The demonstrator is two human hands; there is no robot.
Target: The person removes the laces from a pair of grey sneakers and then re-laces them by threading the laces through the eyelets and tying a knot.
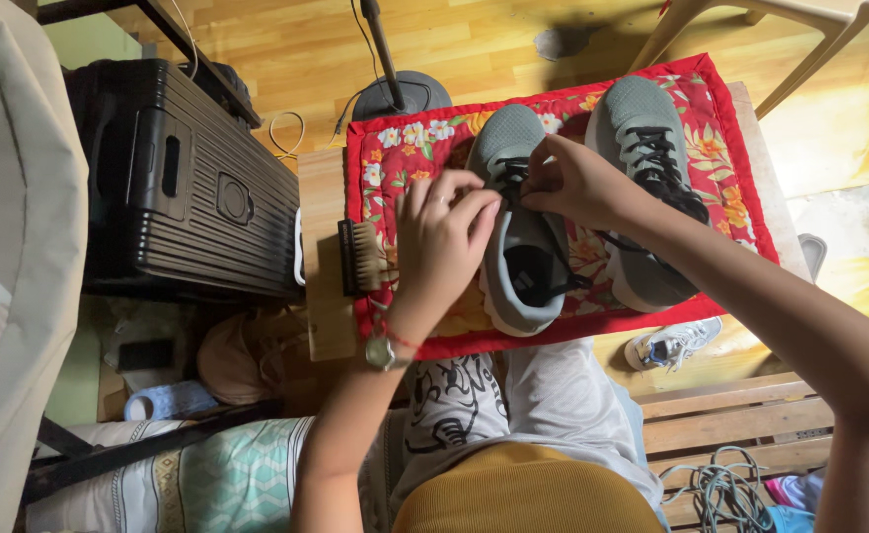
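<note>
Shoe (grey) — under both hands' fingertips

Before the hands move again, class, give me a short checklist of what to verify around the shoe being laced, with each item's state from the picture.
1. Left hand on the laces of the near shoe: ok.
2. Right hand on the same laces: ok.
3. Near shoe sits flat on the red mat: ok.
4. Second shoe already laced: ok.
5. Brush apart from both hands: ok.
6. Lace end threaded through an eyelet: cannot tell, fingers cover it.
</note>
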